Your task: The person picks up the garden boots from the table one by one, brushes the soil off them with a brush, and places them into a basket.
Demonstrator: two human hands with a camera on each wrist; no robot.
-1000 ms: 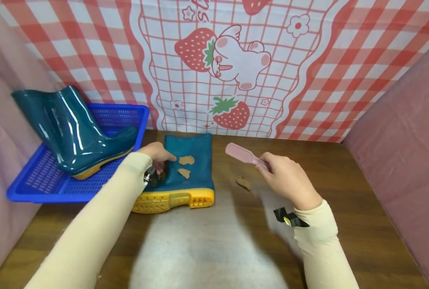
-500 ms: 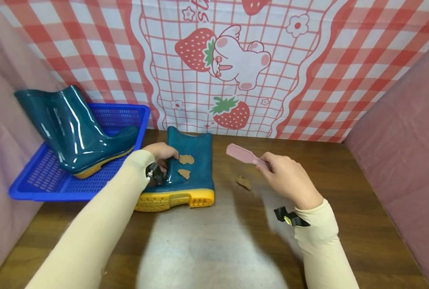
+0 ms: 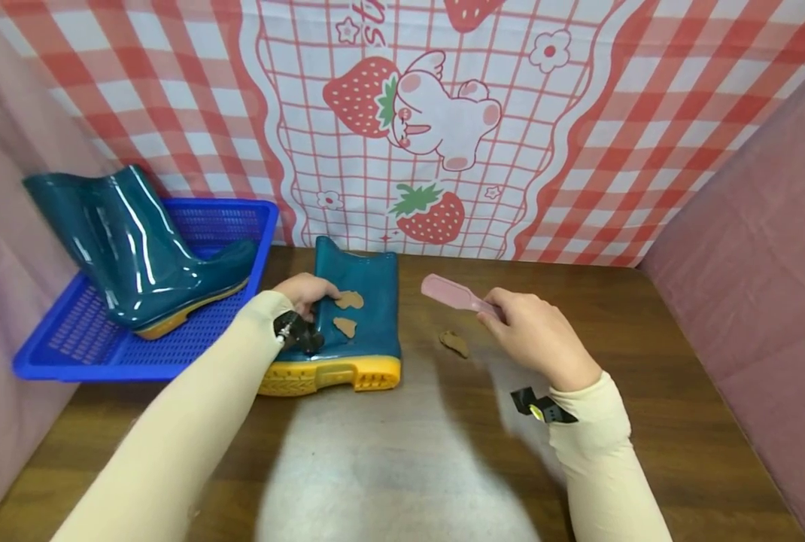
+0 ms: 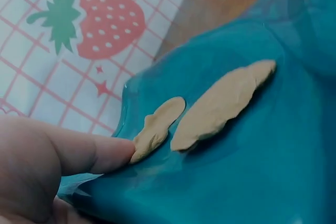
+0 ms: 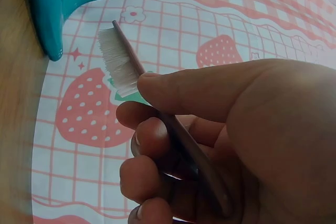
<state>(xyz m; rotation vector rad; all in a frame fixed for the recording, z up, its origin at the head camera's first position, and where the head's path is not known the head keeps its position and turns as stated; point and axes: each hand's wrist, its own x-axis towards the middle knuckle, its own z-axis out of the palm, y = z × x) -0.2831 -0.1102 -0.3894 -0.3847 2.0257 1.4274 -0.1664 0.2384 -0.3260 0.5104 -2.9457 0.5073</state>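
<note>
A teal rain boot (image 3: 378, 316) with a yellow sole (image 3: 375, 373) lies on its side on the table, bearing two flat tan clay-like pieces, an upper one (image 3: 351, 299) and a lower one (image 3: 345, 327). My left hand (image 3: 305, 290) grips the boot at its left edge. One fingertip (image 4: 123, 150) touches the end of a tan piece (image 4: 160, 124); the other fingers are mostly hidden. To the right, my right hand (image 3: 538, 331) holds a pink brush (image 3: 448, 291) by its handle, apart from the boot. Its white bristles (image 5: 116, 59) show in the right wrist view.
Another teal boot (image 3: 132, 256) leans in a blue plastic basket (image 3: 98, 371) at the left. A third tan piece (image 3: 454, 344) lies on the wooden table (image 3: 646, 421) below the brush. A strawberry-print cloth (image 3: 457, 128) hangs behind, and pink cloth (image 3: 748, 203) borders the right side.
My left hand has shifted slightly right, its fingertip now at the upper tan piece, and the lying boot has tilted and shifted a little. My right hand and the brush have stayed nearly still.
</note>
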